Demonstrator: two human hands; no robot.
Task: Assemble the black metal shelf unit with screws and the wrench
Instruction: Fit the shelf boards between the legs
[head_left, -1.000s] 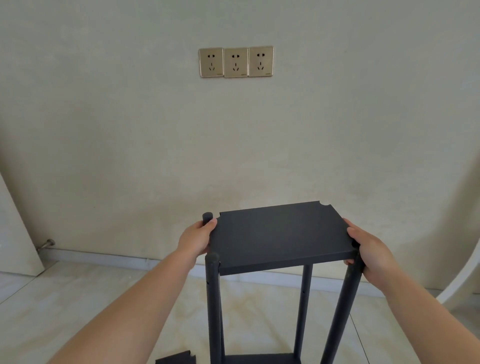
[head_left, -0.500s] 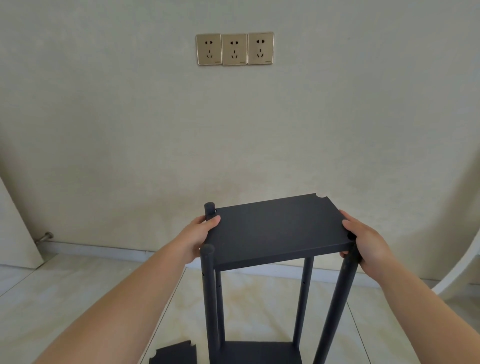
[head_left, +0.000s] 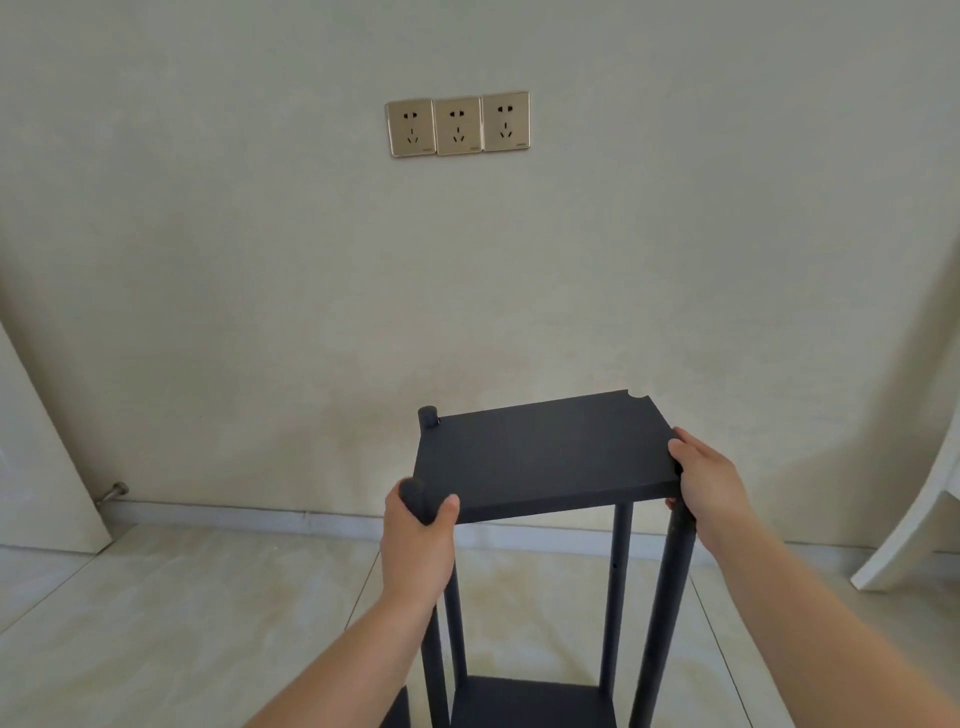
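Observation:
The black metal shelf unit stands upright on the floor in front of me. Its top shelf panel (head_left: 545, 452) lies flat across several round posts. My left hand (head_left: 418, 540) grips the near left post (head_left: 415, 496) just below its top, thumb against the panel's front edge. My right hand (head_left: 709, 486) holds the panel's right edge at the near right post (head_left: 662, 618). A lower shelf (head_left: 535, 704) shows between the posts at the bottom. No screws or wrench are in view.
A beige wall with three sockets (head_left: 458, 126) rises close behind the unit. A door (head_left: 36, 457) and floor doorstop (head_left: 115, 491) are at the left. A white curved furniture piece (head_left: 919, 525) stands at the right. A dark part (head_left: 397, 714) lies on the floor tiles.
My left hand has left the panel's left edge and come forward to grip the near left post. My right hand stays on the right edge. The view has tilted slightly.

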